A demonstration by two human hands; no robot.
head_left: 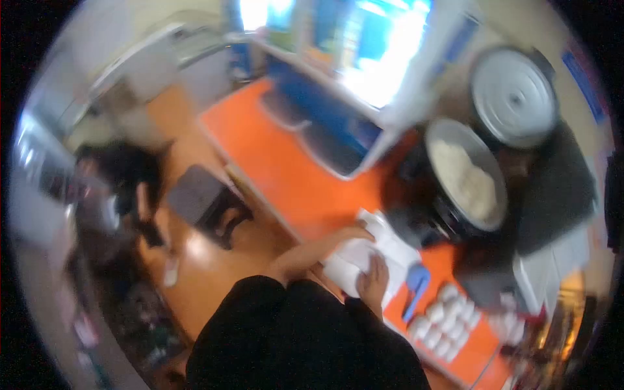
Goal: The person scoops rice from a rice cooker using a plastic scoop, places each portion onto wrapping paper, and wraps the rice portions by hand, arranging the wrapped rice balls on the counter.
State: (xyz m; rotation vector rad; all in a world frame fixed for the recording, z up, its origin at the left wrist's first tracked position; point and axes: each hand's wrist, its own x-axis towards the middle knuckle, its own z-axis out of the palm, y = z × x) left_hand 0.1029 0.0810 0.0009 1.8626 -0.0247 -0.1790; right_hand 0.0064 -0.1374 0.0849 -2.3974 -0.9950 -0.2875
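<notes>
White sheet-like material (396, 244), perhaps paper or plastic, lies on the orange table in front of me; blur hides its exact kind. My left hand (356, 235) reaches over its far left part, with the fingers too smeared to make out. My right hand (373, 281) rests on the nearer part, fingers stretched out over the white surface. Just right of it is a blue object (417, 279) with a long narrow part. Beyond that, several rounded white pieces (445, 322) sit close together in rows.
A large pot (499, 195) with a whitish, lumpy mass stands at the right back, its grey lid (513, 97) behind. Dark trays (331, 149) lie at the orange table's (260, 143) far side. A dark stool (205, 195) stands on the floor; another person (127, 179) is at left.
</notes>
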